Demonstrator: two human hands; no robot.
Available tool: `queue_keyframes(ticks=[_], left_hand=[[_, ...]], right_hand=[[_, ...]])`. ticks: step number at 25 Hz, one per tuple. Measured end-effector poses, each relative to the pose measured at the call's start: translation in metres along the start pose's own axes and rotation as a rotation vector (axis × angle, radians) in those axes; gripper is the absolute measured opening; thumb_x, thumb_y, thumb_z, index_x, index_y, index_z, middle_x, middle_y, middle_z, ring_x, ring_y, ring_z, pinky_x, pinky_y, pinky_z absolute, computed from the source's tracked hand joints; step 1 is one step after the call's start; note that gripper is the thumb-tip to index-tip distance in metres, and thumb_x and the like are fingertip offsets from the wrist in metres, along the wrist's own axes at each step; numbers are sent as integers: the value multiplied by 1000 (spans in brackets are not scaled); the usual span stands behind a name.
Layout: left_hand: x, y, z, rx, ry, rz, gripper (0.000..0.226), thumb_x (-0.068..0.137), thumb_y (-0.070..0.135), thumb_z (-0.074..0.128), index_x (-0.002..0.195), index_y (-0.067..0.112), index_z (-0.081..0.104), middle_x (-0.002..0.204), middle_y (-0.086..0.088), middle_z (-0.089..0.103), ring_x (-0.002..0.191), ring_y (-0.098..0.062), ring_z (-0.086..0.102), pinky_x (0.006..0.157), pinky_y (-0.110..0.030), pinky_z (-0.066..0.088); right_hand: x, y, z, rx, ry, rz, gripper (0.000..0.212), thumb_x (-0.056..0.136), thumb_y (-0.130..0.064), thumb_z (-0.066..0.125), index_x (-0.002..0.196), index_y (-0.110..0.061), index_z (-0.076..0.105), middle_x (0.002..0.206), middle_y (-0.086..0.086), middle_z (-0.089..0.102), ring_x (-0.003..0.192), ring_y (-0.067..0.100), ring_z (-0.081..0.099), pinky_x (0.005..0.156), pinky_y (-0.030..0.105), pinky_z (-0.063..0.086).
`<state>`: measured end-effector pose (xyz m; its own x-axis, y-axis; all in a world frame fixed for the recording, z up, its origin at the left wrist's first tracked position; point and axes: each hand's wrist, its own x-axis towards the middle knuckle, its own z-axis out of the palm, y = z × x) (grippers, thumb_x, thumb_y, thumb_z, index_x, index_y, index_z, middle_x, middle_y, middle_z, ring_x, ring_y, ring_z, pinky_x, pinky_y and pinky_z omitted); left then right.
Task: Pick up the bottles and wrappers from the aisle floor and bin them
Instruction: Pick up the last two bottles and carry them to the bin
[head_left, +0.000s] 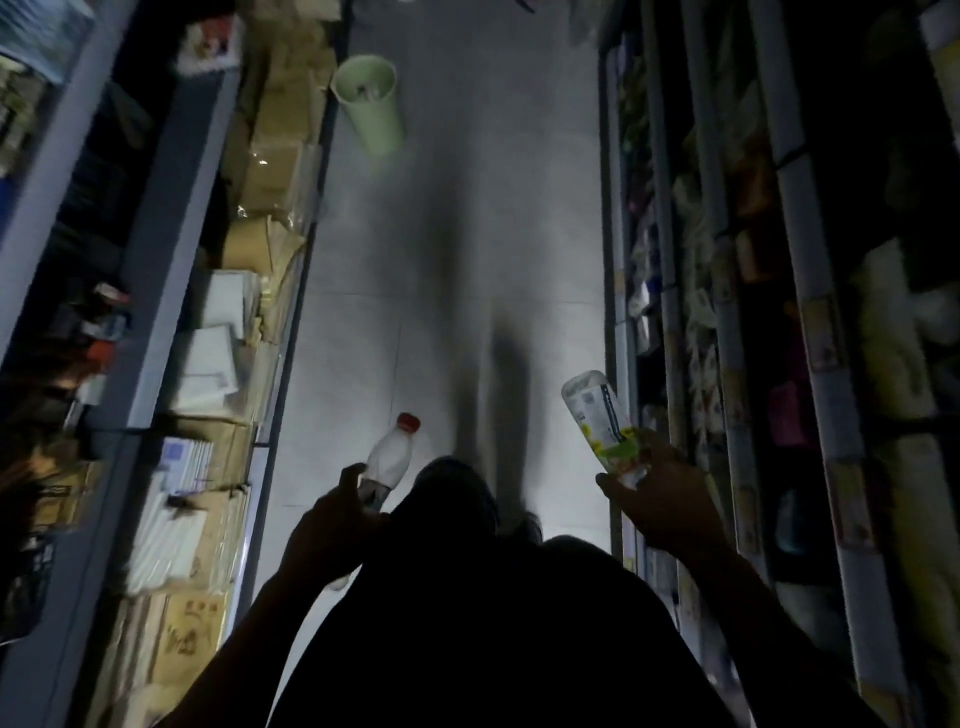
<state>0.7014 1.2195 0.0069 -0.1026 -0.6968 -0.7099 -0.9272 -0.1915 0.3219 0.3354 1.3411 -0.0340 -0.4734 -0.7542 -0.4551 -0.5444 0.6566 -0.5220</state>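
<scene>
**Two bottles in hand, bin up the aisle**

The left hand (332, 525), low and left of centre in the frame, has its fingers curled round the lower end of a clear plastic bottle with a red cap (390, 457), whose cap points up the frame. The right hand (660, 499), lower right of centre, grips the bottom part of a pale plastic bottle with a green and yellow label (602, 421), which tilts up and to the left. Both hands are dark silhouettes, so the finer lie of the fingers is hard to read. Between the arms lies the person's dark torso.

Beyond the hands, the grey tiled aisle floor (415, 322) runs up the middle of the frame. A pale green plastic bin (371, 106) stands at upper centre-left, beside the left shelving, with something small inside. Cardboard boxes (270, 171) and white stacks line the left shelves; dim packaged goods (727, 291) fill the right shelves.
</scene>
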Motion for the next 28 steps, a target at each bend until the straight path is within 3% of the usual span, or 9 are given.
queue_keyframes(ticks=[4, 7, 9, 14, 16, 19, 22, 26, 28], left_hand=[[69, 24, -37, -87, 9, -119, 80, 84, 31, 74, 149, 20, 28, 128, -13, 67, 102, -29, 68, 82, -37, 49], [141, 59, -87, -83, 3, -132, 77, 86, 29, 73, 149, 17, 30, 127, -13, 67, 96, -29, 66, 79, -33, 44], [184, 96, -129, -75, -15, -101, 74, 86, 29, 71, 148, 19, 32, 121, -11, 67, 89, -26, 62, 77, -33, 44], [309, 205, -232, 24, 41, 69, 76, 85, 33, 70, 149, 24, 30, 131, -11, 64, 99, -28, 65, 79, -34, 43], [357, 252, -267, 60, 75, 123, 76, 85, 33, 70, 149, 23, 31, 131, -11, 65, 96, -28, 65, 77, -33, 42], [424, 316, -313, 79, 113, 184, 75, 86, 30, 71, 149, 21, 32, 131, -12, 65, 91, -27, 64, 75, -31, 40], [498, 381, -350, 83, 141, 190, 75, 86, 29, 71, 149, 20, 31, 129, -14, 66, 81, -19, 54, 73, -32, 41], [561, 439, -382, 54, 135, 95, 77, 85, 31, 71, 150, 22, 30, 129, -14, 66, 84, -20, 53, 76, -35, 44], [580, 454, -394, 17, 109, 29, 78, 84, 33, 71, 149, 24, 30, 125, -13, 66, 85, -23, 58, 77, -37, 47]], right_hand=[[126, -69, -27, 19, -15, -81, 79, 65, -61, 77, 135, -35, 49, 117, 0, 66, 99, 24, 65, 87, 39, 55], [209, -115, -42, 4, -26, -105, 81, 67, -60, 78, 136, -31, 48, 119, -1, 63, 98, 22, 64, 83, 39, 55], [248, -142, -57, -24, -38, -80, 80, 72, -53, 83, 139, -27, 48, 121, 0, 63, 101, 22, 63, 80, 34, 51], [340, -172, -93, -1, -32, -14, 78, 66, -74, 69, 133, -37, 52, 116, -10, 67, 96, 15, 68, 81, 39, 57], [373, -173, -108, -16, -29, 46, 79, 65, -79, 65, 129, -33, 59, 121, -14, 65, 101, 13, 67, 80, 33, 53], [426, -175, -126, -55, -37, 117, 98, 62, -87, 61, 141, -28, 54, 137, -7, 59, 113, 19, 63, 85, 32, 50], [513, -180, -147, -28, -47, 174, 112, 56, -97, 58, 148, -36, 43, 129, -1, 64, 111, 24, 65, 90, 39, 54], [636, -239, -204, 31, -62, 121, 89, 72, -59, 82, 147, -25, 47, 130, 2, 62, 114, 27, 61, 88, 32, 45], [694, -274, -225, 22, -55, 30, 84, 74, -51, 84, 144, -24, 48, 128, 2, 62, 108, 24, 61, 87, 32, 46]])
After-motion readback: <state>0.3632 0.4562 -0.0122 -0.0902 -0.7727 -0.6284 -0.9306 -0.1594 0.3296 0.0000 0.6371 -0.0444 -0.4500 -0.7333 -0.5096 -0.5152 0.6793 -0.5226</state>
